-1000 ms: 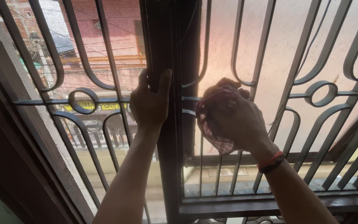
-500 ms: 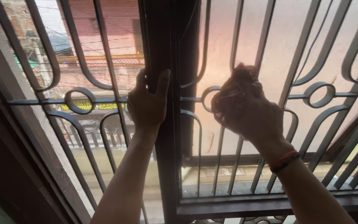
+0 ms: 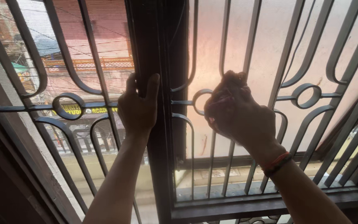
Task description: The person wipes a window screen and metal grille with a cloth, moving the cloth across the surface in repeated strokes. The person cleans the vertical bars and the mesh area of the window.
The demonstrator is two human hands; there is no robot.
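Since earlier our right hand (image 3: 239,114), fist closed on a crumpled reddish cloth (image 3: 228,85), slid toward nine o'clock along the curved grey metal grille (image 3: 307,95); our left hand (image 3: 137,108) grips the dark wooden centre post (image 3: 158,137)

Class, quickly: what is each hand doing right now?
Left hand: closed around the dark window post.
Right hand: closed on a bunched reddish cloth, pressed against the window grille.
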